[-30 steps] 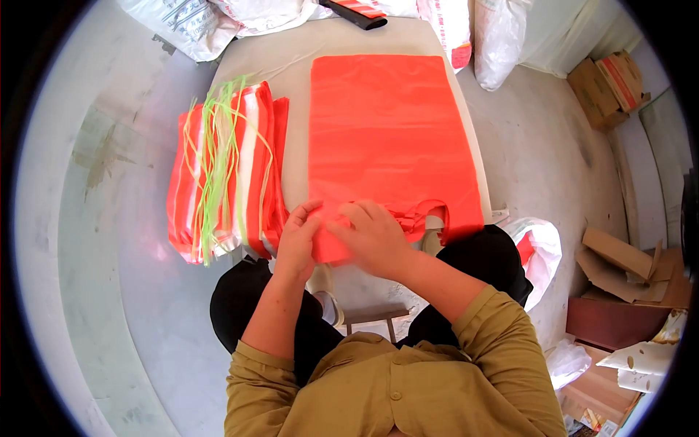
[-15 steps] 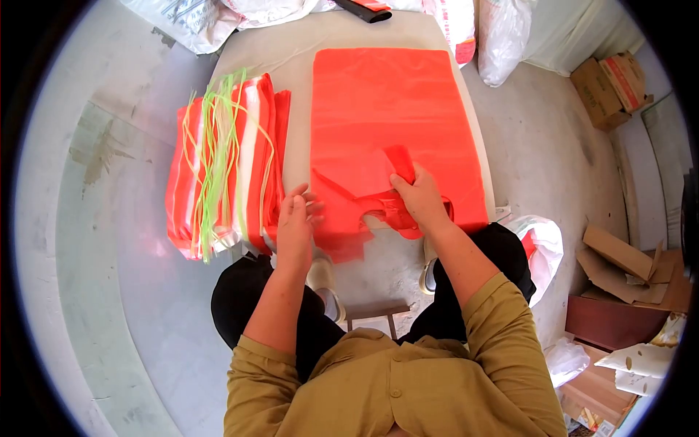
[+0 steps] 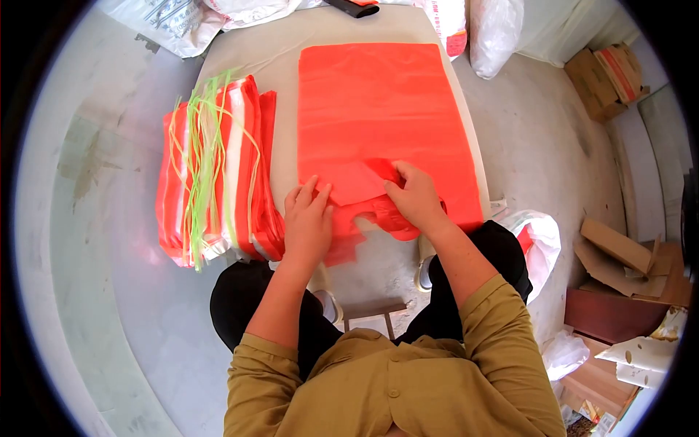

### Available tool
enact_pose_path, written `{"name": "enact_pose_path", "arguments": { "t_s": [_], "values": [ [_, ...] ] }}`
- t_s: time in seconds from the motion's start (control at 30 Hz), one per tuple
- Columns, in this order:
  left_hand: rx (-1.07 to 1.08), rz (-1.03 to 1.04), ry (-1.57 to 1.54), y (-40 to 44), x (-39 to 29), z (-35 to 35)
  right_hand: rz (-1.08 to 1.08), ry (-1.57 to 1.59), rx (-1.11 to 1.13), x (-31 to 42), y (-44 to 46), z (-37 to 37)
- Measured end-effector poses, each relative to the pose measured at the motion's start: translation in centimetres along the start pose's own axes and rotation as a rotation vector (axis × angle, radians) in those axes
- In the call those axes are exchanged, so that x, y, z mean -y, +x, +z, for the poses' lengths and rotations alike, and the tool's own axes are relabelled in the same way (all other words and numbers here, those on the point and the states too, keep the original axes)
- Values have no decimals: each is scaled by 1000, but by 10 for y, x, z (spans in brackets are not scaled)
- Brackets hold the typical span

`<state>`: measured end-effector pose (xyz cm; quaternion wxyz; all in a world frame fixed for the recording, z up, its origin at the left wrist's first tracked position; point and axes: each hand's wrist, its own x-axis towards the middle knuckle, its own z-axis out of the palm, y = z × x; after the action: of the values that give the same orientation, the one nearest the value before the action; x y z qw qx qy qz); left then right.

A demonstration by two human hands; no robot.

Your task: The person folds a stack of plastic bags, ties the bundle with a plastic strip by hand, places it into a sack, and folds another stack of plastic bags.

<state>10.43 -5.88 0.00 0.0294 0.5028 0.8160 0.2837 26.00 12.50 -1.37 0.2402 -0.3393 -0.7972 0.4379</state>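
A flat stack of red plastic bags (image 3: pixel 378 102) lies on the beige surface before me. My right hand (image 3: pixel 415 195) pinches the gathered red handle part of the top plastic bag (image 3: pixel 357 178), near the stack's front edge. Fingers apart, my left hand (image 3: pixel 309 222) rests at the front left corner of the stack, its fingertips on or just over the red film. Cut-out handle openings and a loose red flap (image 3: pixel 342 247) hang at the front edge. Left of my left hand sits a thick bundle of folded red and white bags (image 3: pixel 244 160), with light green strings (image 3: pixel 205 160) draped across it.
The beige padded surface (image 3: pixel 280 80) carries both piles. White sacks (image 3: pixel 164 22) and a dark item (image 3: pixel 353 7) are at the far end. At right stand a white bag (image 3: pixel 539 240), open cardboard (image 3: pixel 615 255) and boxes (image 3: pixel 604 80). A small stool (image 3: pixel 375 309) is between my feet.
My left hand has moved forward onto the stack's corner, its fingers spreading. The top bag's handle part, which stood up in my right hand, now lies lower and flatter. The view has shifted slightly.
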Motion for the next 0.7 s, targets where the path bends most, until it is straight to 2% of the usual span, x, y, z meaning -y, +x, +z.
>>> {"name": "enact_pose_path", "arguments": {
  "t_s": [0.27,0.47,0.57,0.7],
  "values": [
    [-42,106,118,8,-6,16,103,-247,126,18,-5,-24],
    [11,112,153,16,-22,17,-88,-419,102,16,-10,-27],
    [40,170,130,17,-28,20,-88,-471,120,5,-11,-27],
    [67,232,90,18,-34,31,-29,-487,97,25,-15,-38]
  ]
}}
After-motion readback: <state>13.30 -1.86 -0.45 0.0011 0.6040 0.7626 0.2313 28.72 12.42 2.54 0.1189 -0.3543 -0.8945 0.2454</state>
